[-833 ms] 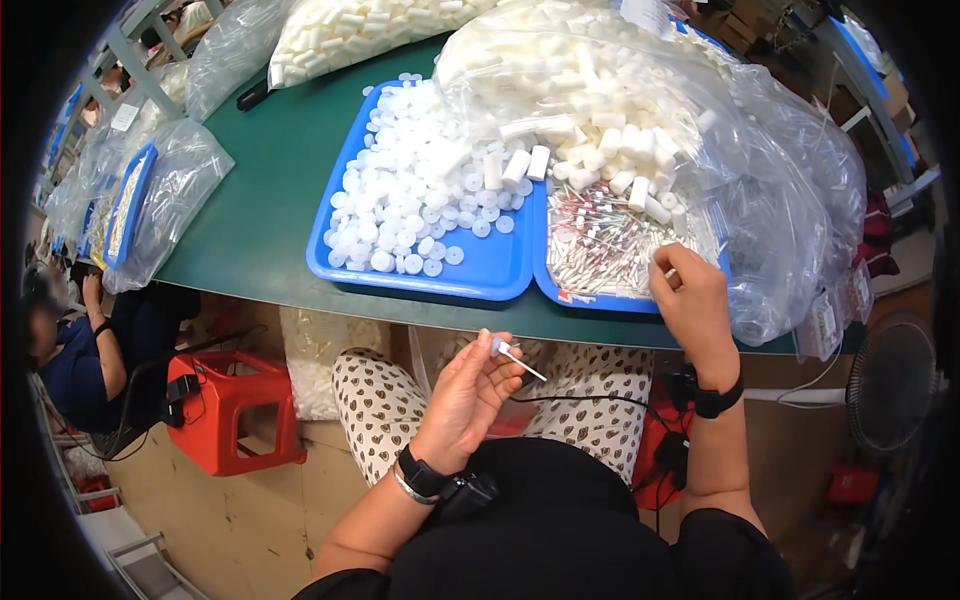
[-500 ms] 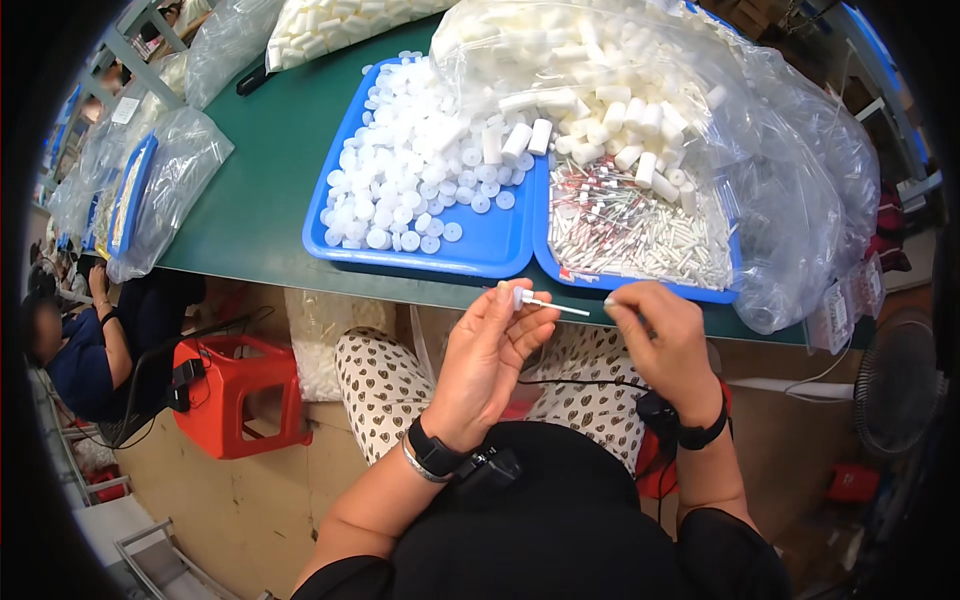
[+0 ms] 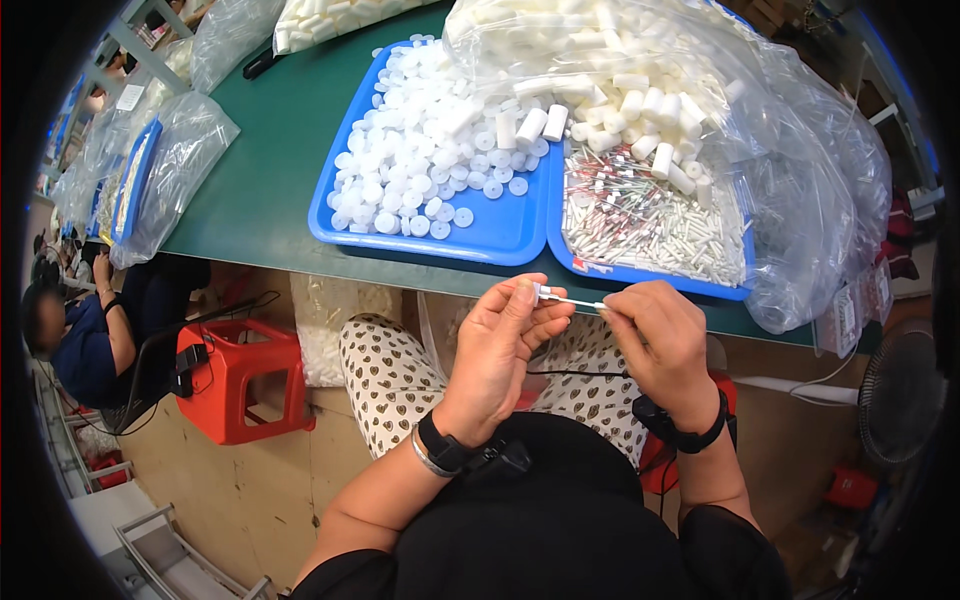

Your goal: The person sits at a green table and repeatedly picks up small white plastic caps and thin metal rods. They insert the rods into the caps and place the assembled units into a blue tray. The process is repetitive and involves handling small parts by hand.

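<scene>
Above my lap, just off the table's front edge, my left hand (image 3: 498,350) pinches a small white round cap (image 3: 541,291) between thumb and forefinger. A thin pale rod (image 3: 572,300) sticks out from the cap toward the right. My right hand (image 3: 668,345) is closed, thumb against forefinger, at the rod's free end. A small white piece (image 3: 600,306) shows at those fingertips; most of it is hidden. Behind my hands, a blue tray holds translucent white discs (image 3: 400,160). Beside it, another blue tray (image 3: 650,284) holds many thin white and reddish sticks (image 3: 635,220).
A clear plastic bag (image 3: 815,200) of white foam cylinders (image 3: 655,105) spills over the right tray on the green table (image 3: 260,215). More bagged cylinders lie at the back. To the left are a red stool (image 3: 240,375) and another seated person. A fan (image 3: 900,390) stands at right.
My right hand has come in to meet the rod's free end, with its fingertips now at the tip. My left hand still pinches the cap. The whole view has shifted slightly.
</scene>
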### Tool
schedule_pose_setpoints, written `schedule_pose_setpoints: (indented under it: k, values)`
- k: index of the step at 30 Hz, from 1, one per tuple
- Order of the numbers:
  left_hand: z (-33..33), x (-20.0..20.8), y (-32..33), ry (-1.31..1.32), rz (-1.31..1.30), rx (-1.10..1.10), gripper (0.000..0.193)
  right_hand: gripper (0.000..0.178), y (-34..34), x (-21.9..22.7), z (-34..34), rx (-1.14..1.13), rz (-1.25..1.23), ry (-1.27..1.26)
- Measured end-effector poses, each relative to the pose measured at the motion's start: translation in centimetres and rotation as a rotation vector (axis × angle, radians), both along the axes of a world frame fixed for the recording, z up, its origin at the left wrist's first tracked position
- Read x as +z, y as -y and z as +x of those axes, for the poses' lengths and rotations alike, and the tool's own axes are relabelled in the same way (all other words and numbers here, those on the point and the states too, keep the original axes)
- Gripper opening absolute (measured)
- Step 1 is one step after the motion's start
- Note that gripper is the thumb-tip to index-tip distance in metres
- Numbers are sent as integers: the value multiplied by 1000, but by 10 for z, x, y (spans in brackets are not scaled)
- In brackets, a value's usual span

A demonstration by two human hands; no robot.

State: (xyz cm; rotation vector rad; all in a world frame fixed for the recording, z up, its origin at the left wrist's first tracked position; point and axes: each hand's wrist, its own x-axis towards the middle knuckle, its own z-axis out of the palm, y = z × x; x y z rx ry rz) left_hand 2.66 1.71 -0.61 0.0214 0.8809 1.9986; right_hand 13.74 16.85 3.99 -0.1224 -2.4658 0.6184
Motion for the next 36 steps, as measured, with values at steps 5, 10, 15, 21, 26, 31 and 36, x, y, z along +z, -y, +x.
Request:
schedule_pose_setpoints:
  k: [5,10,15,21,26,31,36]
  values:
    - [14,0,-2,-53,-18,-43,37,11,10,-7,0,3,-696,283]
    - [18,2,-2,-158,-99,-75,39,22,1,-5,-1,49,-1182,485]
    - [15,2,2,-297,-139,-59,35,12,3,-4,0,112,-344,327]
    - [13,-6,4,-141,-71,-45,33,19,-84,33,-16,-476,-84,106]
    - [15,-2,3,9,-38,-131,38,22,-146,1,-11,-517,276,372]
    - [9,-5,9,11,-46,-148,41,23,-135,5,-7,-451,42,284]
    - [3,4,12,-101,42,-144,40,25,-63,32,2,-191,-214,233]
